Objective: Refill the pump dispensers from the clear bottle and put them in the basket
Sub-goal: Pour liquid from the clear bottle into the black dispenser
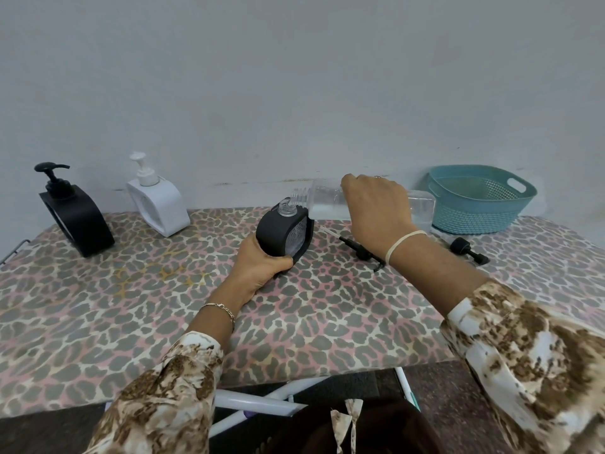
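Observation:
My left hand (262,273) grips the base of a black dispenser (284,232) with its pump removed, tilted slightly, its clear neck open at the top. My right hand (376,208) holds the clear bottle (322,199) on its side, its threaded mouth right at the dispenser's neck; clear liquid lies low in the bottle. One black pump head (361,250) with a white tube lies on the table under my right wrist. A second black pump head (468,251) lies further right. The teal basket (478,199) stands at the back right.
A black dispenser (73,214) with its pump on stands at the far left, and a white dispenser (157,203) next to it. The table has a leopard-print cover (163,306) and backs onto a pale wall. White frame tubes show below the front edge.

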